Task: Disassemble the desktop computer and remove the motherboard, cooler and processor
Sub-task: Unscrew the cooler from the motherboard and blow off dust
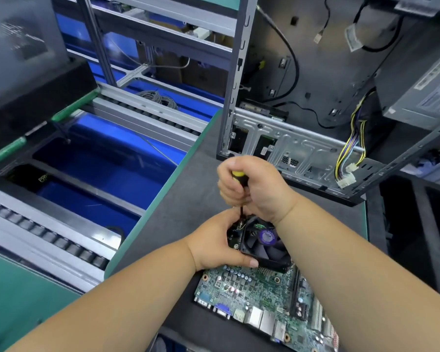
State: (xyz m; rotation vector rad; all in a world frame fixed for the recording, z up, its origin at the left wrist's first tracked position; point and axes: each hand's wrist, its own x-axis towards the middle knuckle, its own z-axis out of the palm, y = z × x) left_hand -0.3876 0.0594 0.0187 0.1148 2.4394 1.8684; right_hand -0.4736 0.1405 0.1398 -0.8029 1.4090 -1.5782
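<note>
The right hand is fisted around one screwdriver, its tip hidden. The left hand grips one fan on a circuit board cut off at lower right.

Screwdriver tip hidden behind left hand at cooler corner. Handle mostly buried in right hand. Motherboard, near side of cooler, cut off by bottom edge. Fan label print too small to read.
</note>
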